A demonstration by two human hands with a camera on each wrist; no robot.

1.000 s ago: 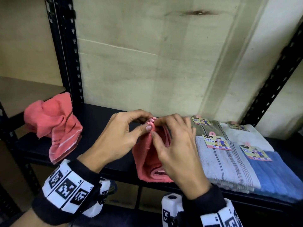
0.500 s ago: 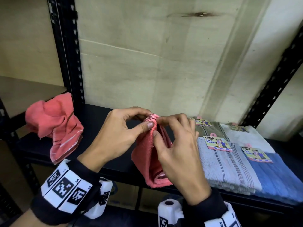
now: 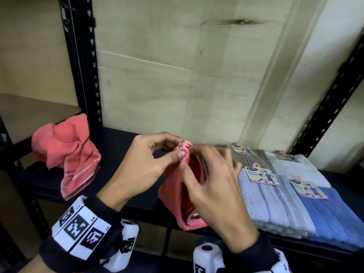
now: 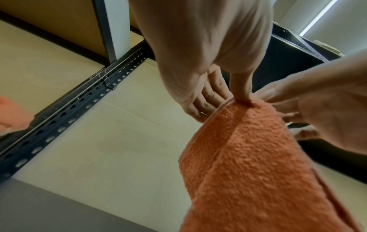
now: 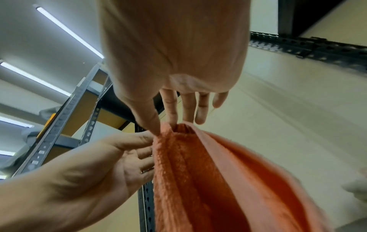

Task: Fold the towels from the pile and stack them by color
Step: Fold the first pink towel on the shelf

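nubby coral terry towel (image 3: 180,196) hangs pinched by both hands.

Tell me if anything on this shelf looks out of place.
One pink towel sits crumpled at the shelf's left end, unfolded, unlike the flat folded towels on the right.

Black metal shelving rack (image 3: 78,62), pale wall (image 3: 177,75)
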